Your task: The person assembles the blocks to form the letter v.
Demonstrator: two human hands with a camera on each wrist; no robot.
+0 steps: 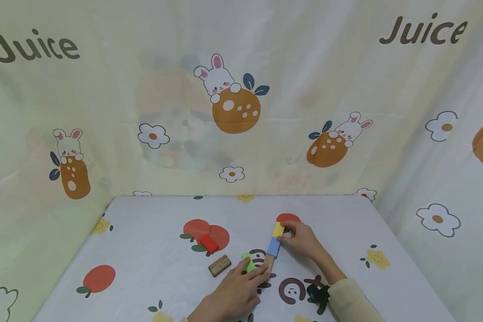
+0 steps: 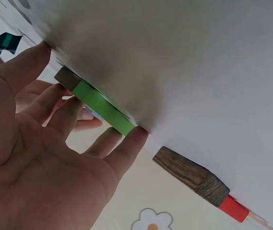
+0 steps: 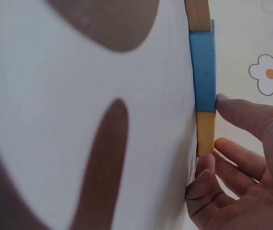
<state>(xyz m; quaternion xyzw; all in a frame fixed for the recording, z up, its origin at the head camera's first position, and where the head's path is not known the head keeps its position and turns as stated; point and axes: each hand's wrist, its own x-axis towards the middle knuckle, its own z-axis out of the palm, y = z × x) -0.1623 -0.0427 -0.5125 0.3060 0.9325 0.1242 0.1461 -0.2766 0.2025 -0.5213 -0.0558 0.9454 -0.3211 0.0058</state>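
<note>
In the head view a row of small blocks runs away from the person: a natural wood block (image 1: 269, 262), a blue block (image 1: 273, 247) and a yellow block (image 1: 278, 229). My right hand (image 1: 302, 240) is at the far end, its fingertips touching the yellow block and its thumb beside the blue one. A light green block (image 1: 247, 263) lies left of the row. The left hand (image 1: 235, 290) reaches over the near end with its fingers spread. In the left wrist view its fingertips touch the green block (image 2: 100, 105) and a wooden block (image 2: 66, 77).
Left of the hands lie a dark wood-grain block (image 1: 219, 266) and a red block (image 1: 209, 243). A dark object (image 1: 317, 293) shows at the right wrist by the sleeve. A printed cloth (image 1: 145, 241) covers the table, and a printed curtain (image 1: 177, 156) hangs behind it.
</note>
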